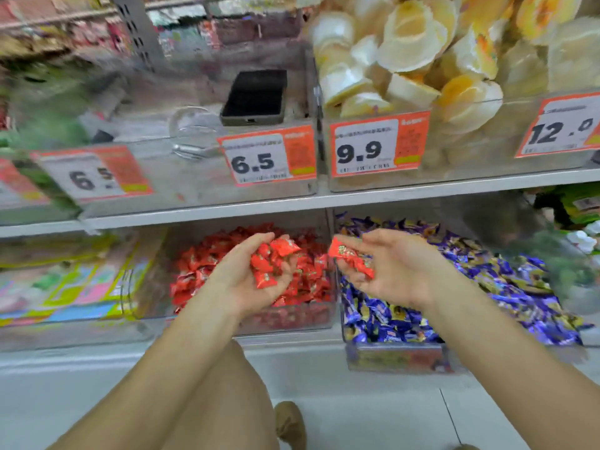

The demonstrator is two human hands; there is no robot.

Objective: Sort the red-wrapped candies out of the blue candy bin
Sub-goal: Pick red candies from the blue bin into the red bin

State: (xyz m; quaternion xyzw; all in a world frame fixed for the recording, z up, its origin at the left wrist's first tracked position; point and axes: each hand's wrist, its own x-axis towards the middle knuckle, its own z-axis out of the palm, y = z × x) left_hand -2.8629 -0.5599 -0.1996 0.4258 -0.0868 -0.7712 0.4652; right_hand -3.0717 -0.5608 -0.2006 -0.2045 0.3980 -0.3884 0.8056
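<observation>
Price tags read 6.5 (268, 159), 9.9 (378, 147), 12.0 (561, 126); small print blurred, unreadable; left hand (250, 274) palm up over red candy bin (194, 274), fingers cupped round a pile of red-wrapped candies (271, 259); right hand (393, 271) palm up above near-left edge of blue candy bin (487, 287), fingers curled holding a few red candies (349, 256); both forearms reach forward; black phone (255, 95) lies in upper clear bin.

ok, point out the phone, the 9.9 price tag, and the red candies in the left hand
phone (255, 95), head view, middle of its dark screen
9.9 price tag (367, 151), head view, on the printed digits
red candies in left hand (271, 261), head view, middle of the cupped pile
</observation>
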